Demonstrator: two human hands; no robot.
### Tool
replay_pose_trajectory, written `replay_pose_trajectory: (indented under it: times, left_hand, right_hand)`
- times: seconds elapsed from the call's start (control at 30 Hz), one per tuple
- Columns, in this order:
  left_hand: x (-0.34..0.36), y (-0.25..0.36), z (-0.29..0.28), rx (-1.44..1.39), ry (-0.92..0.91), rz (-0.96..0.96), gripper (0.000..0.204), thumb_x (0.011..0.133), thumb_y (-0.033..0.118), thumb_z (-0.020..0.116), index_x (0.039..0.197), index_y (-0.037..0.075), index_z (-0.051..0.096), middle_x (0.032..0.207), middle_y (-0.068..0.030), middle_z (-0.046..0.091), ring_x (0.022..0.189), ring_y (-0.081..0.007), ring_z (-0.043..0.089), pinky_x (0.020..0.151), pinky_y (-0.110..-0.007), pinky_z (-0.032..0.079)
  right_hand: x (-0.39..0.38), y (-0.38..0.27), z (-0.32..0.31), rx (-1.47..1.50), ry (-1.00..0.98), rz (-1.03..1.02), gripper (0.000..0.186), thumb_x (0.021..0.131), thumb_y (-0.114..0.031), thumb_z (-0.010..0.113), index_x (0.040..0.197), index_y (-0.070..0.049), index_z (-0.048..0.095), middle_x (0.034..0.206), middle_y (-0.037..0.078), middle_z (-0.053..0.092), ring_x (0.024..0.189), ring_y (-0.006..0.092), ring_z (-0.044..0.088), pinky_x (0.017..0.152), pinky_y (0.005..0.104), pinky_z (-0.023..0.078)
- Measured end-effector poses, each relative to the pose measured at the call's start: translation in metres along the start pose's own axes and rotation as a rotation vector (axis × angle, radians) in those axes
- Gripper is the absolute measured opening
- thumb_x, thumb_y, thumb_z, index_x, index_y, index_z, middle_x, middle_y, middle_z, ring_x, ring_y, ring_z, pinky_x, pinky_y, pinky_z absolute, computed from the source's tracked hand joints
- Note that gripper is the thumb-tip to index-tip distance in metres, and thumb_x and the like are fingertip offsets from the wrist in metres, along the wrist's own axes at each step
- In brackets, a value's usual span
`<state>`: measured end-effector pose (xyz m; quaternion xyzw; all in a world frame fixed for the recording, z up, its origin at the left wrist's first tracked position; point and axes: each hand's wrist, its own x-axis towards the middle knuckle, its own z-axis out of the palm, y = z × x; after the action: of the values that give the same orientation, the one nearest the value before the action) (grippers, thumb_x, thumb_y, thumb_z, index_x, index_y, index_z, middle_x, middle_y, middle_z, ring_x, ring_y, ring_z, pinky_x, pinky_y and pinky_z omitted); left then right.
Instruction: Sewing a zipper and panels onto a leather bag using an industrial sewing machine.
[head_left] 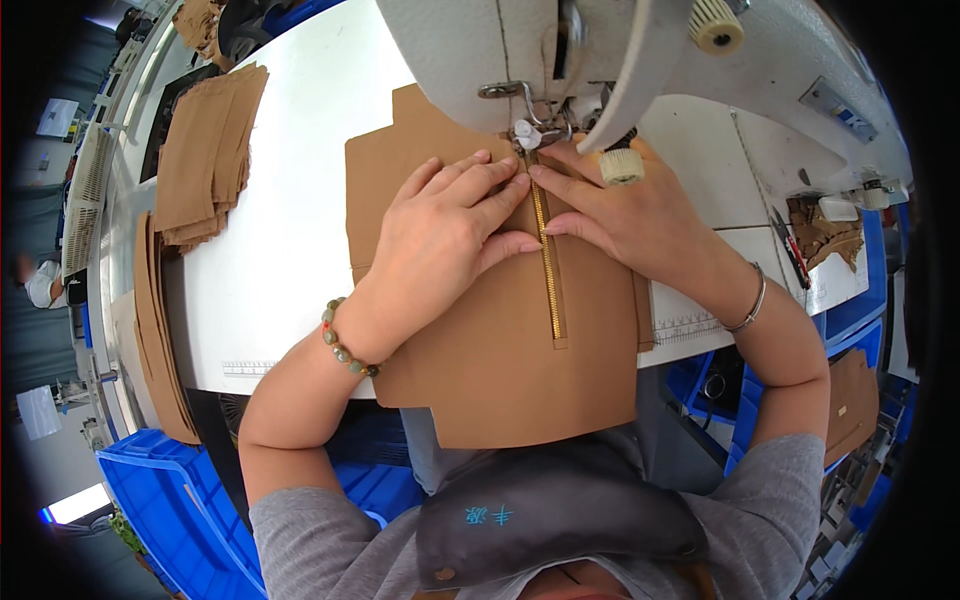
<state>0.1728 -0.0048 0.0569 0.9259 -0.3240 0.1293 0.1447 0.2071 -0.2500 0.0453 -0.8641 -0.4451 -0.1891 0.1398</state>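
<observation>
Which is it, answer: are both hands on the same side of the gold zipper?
No, the left hand is left of the gold zipper, the right hand to its right.

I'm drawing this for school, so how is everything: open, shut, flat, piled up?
Zipper: looks closed where it shows
Brown panel: spread flat
Left hand: open, resting left of the zipper
Right hand: open, resting right of the zipper
Pile of brown pieces: stacked, edges uneven
Blue bin: open-topped
Beaded bracelet: worn
Silver bracelet: worn
Sewing machine: can't tell if it's running
</observation>
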Motion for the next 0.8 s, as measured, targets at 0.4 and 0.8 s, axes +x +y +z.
replay_pose_trajectory:
  times: [0.4,0.8]
  left_hand:
    - [0.003,-0.005,0.000,-0.017,0.024,0.001,0.058,0.083,0.041,0.079,0.129,0.007,0.074,0.133,-0.0085,0.070,0.131,-0.0305,0.062,0.106,-0.044,0.050]
    - [0.002,-0.006,0.001,-0.018,0.025,0.005,0.056,0.084,0.040,0.078,0.128,0.006,0.074,0.134,-0.0083,0.070,0.131,-0.0318,0.062,0.106,-0.044,0.050]
  right_hand:
    - [0.000,0.004,0.008,0.038,0.033,0.007,0.042,0.084,-0.041,0.078,0.111,-0.009,0.074,0.119,0.006,0.070,0.118,0.0270,0.063,0.117,0.0502,0.041]
    - [0.004,0.001,-0.003,-0.124,-0.026,0.096,0.032,0.090,-0.038,0.075,0.112,-0.015,0.072,0.084,0.003,0.069,0.073,0.0242,0.064,0.073,0.0370,0.051]
